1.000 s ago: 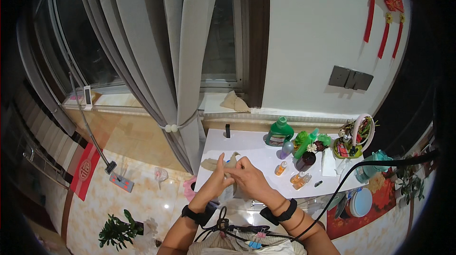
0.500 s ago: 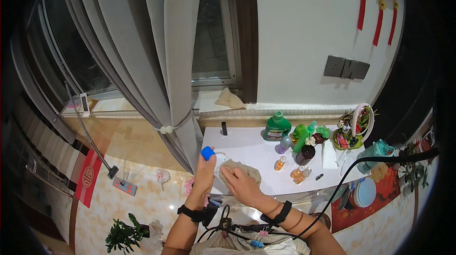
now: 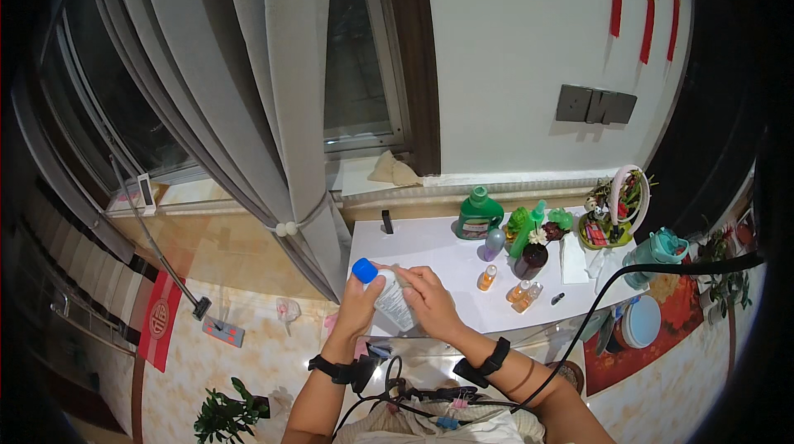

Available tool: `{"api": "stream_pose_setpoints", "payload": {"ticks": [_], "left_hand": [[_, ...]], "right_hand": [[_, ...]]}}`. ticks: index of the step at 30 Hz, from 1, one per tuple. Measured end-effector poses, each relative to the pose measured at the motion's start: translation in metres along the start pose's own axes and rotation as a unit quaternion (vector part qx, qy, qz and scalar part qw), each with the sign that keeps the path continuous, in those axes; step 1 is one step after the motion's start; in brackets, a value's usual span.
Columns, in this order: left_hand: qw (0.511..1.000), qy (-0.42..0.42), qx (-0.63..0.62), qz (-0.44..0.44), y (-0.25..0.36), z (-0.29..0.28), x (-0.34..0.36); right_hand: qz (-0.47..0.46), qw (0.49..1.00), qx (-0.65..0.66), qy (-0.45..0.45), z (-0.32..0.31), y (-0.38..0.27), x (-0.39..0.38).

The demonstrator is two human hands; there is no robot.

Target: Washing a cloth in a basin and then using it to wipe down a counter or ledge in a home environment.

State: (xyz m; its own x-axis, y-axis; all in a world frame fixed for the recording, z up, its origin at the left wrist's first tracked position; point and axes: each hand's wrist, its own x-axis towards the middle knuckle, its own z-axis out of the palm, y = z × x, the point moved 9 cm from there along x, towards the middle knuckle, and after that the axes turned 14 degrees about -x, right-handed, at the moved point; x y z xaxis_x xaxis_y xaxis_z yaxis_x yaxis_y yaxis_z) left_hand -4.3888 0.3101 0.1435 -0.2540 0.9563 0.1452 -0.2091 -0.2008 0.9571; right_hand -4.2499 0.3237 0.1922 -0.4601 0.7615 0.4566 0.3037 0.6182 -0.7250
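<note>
A white bottle with a blue cap [image 3: 364, 270] is held at a slant over the near left part of the white table [image 3: 447, 266]. My left hand [image 3: 357, 307] wraps around its capped end. Fingers of my right hand [image 3: 430, 305] curl over the far right side of the white bottle [image 3: 394, 303], and their tips are partly hidden. Printing covers the side of the bottle that faces me. The beige cloth seen earlier at my right hand can't be made out clearly now.
Right of my hands stand small orange bottles [image 3: 487, 278], a green jug [image 3: 478, 214], a dark vase [image 3: 531, 262] and a flower basket [image 3: 608, 233]. A black cable [image 3: 608, 295] crosses on the right. Curtains [image 3: 294, 113] hang left; a potted plant [image 3: 227, 411] stands below.
The beige cloth no longer lies plainly over the bottle, and more of the printed side shows. My right hand has moved up and around the bottle's far side. The view has shifted slightly.
</note>
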Motion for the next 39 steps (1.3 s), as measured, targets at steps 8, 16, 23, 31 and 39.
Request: {"api": "stream_pose_setpoints", "payload": {"ticks": [8,16,23,31,39], "left_hand": [[0.972,0.016,-0.233,0.009,0.017,0.008,-0.001],[0.983,0.019,0.069,0.169,0.023,0.021,-0.003],[0.989,0.032,0.077,0.118,0.008,0.018,-0.007],[0.996,0.081,0.019,0.031,-0.013,-0.021,0.006],[0.97,0.192,0.119,0.092,0.009,-0.058,0.057]], "right_hand": [[0.343,0.728,0.568,-0.173,0.076,0.077,-0.036],[0.381,0.649,0.635,-0.173,0.081,0.086,-0.048],[0.242,0.892,0.381,-0.034,0.008,0.064,-0.009],[0.084,0.991,0.031,-0.101,0.019,0.078,-0.028],[0.037,0.966,-0.243,-0.078,-0.005,0.131,-0.064]]}}
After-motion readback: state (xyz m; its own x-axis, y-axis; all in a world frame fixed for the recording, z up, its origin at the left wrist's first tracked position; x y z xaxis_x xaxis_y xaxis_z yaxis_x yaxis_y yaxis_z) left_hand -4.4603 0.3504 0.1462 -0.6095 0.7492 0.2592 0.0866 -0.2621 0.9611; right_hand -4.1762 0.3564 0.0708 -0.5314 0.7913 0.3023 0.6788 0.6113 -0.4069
